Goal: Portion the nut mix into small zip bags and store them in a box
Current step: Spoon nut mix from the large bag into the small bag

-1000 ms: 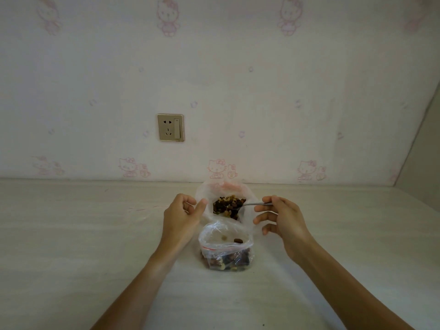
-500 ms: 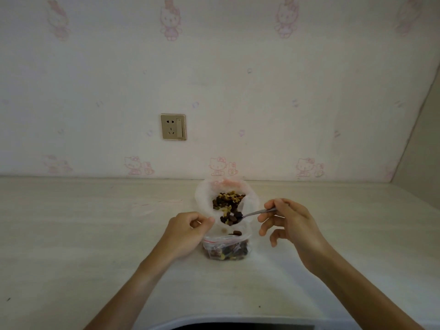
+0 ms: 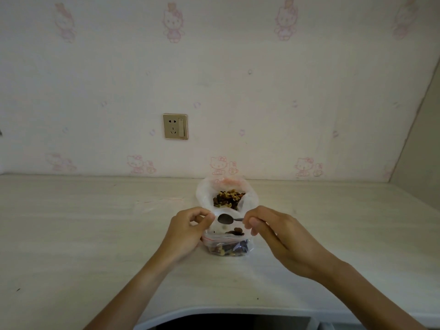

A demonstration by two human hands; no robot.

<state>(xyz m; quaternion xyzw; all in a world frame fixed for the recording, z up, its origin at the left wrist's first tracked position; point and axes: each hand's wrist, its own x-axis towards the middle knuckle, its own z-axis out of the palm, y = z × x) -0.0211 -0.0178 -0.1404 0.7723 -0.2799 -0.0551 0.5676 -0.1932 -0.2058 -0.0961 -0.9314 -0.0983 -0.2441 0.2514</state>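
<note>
A small clear zip bag (image 3: 227,246) with a red seal line stands on the pale table (image 3: 95,234), holding nuts in its bottom. My left hand (image 3: 188,231) pinches its left rim and keeps the mouth open. My right hand (image 3: 273,234) pinches the handle of a metal spoon (image 3: 225,219), whose empty bowl hangs over the open mouth. Behind it sits a larger clear bag (image 3: 204,191) with the nut mix (image 3: 228,198) showing inside. No box is in view.
A wall with cartoon wallpaper rises just behind the bags, with a gold power socket (image 3: 175,126) on it. A side wall closes the right end. The table's front edge curves inward near my body.
The spoon has left the big bag, crossed to the small bag and now shows empty; more nuts lie in the small bag. The camera has tilted down slightly.
</note>
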